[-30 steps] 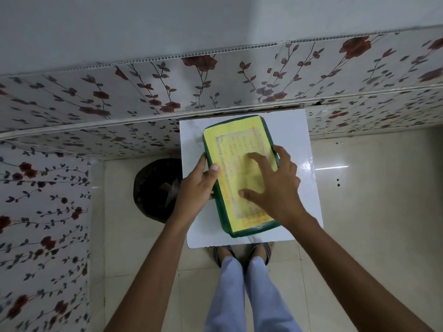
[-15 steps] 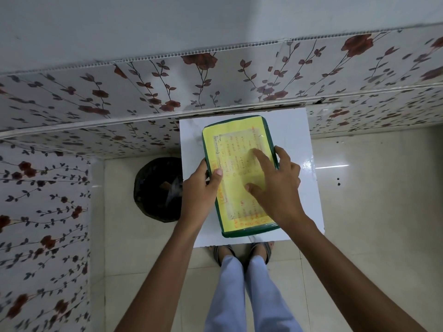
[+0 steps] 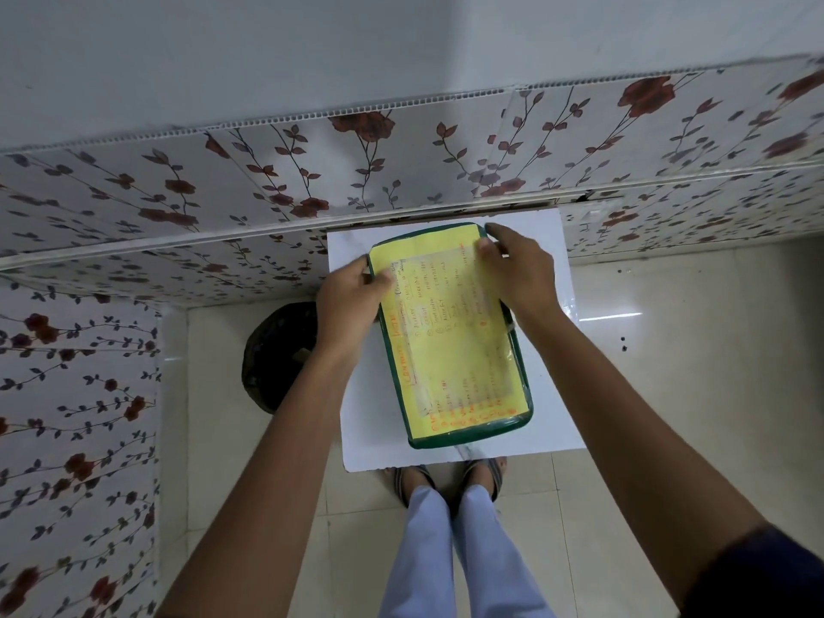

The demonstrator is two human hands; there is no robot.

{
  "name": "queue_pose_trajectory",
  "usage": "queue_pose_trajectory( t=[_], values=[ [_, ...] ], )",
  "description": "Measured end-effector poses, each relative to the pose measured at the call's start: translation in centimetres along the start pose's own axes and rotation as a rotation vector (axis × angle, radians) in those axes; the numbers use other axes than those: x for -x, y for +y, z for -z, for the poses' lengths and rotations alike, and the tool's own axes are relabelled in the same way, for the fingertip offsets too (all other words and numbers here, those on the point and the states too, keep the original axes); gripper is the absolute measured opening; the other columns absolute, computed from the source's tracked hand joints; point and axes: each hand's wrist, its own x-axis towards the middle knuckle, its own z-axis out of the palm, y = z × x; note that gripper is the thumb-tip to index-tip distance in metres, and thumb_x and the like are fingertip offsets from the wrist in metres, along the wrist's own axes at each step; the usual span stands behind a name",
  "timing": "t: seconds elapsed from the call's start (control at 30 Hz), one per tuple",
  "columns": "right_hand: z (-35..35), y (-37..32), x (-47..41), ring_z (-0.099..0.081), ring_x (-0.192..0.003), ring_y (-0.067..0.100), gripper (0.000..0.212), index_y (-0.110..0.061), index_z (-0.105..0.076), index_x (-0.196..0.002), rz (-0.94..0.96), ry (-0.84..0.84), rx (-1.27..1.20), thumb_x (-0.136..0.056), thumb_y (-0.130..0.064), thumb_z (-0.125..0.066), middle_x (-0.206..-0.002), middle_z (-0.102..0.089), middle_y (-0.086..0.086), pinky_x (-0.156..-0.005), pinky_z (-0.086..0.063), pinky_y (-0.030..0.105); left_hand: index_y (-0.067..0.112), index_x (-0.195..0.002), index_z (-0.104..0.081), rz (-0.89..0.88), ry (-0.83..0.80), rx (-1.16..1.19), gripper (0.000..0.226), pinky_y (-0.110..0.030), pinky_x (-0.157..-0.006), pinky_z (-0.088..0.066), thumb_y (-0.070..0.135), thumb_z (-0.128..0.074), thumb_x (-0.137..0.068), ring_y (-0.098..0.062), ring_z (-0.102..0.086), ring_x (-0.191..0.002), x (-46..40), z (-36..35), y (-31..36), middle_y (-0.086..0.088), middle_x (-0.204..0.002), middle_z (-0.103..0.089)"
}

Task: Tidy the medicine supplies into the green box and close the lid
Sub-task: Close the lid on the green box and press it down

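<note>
The green box (image 3: 468,439) lies flat on a small white table (image 3: 370,421), its lid down. A yellow handwritten sheet (image 3: 459,363) covers the lid. My left hand (image 3: 348,301) grips the box's far left edge, thumb on top of the lid. My right hand (image 3: 517,269) holds the far right corner, fingers curled over the rim. No loose medicine supplies are visible; whatever is inside the box is hidden.
A black bin (image 3: 276,354) stands on the floor left of the table. A floral-tiled wall (image 3: 401,171) runs right behind the table and along the left. My legs and sandalled feet (image 3: 446,483) are at the table's near edge. Cream floor tiles lie to the right.
Both hands have slid from the middle of the lid up to the box's far end. The right hand went from lying flat on the lid to holding the far right corner.
</note>
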Motion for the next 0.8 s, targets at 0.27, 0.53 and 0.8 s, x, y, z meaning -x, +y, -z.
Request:
queue_pose_trajectory(
  t=[0.27,0.53,0.8],
  values=[
    [0.0,-0.6,-2.4,-0.053,-0.084,0.022,0.033,-0.011,-0.066,-0.105,-0.057,-0.004,-0.05,-0.096,-0.031,-0.042,-0.089,-0.06,0.002,-0.077,-0.041,0.032,0.026,-0.09,-0.066,0.078,0.03,0.122,0.016,-0.042,-0.073,-0.057,0.012,-0.06,-0.085,-0.024,-0.065,-0.081,-2.0,-0.1,0.2,-0.003,-0.08,-0.068],
    [0.2,-0.7,-2.5,-0.06,-0.101,0.027,0.034,-0.016,-0.062,-0.116,-0.127,-0.047,-0.111,-0.094,-0.036,-0.045,-0.11,-0.066,0.003,-0.093,-0.049,0.039,0.015,-0.104,-0.064,0.16,0.024,0.232,0.02,-0.03,-0.059,-0.052,0.014,-0.061,-0.084,-0.018,-0.063,-0.075,-1.8,0.0,0.6,-0.002,-0.082,-0.067],
    [1.3,3.7,4.1,-0.061,-0.101,0.025,0.038,-0.014,-0.052,-0.123,-0.192,-0.267,-0.091,-0.091,-0.033,-0.053,-0.11,-0.062,0.003,-0.092,-0.051,0.046,0.005,-0.103,-0.057,0.261,-0.036,0.243,0.027,-0.033,-0.062,-0.054,0.013,-0.068,-0.079,-0.025,-0.066,-0.082,3.8,-0.5,-3.9,-0.006,-0.088,-0.067]
  ],
)
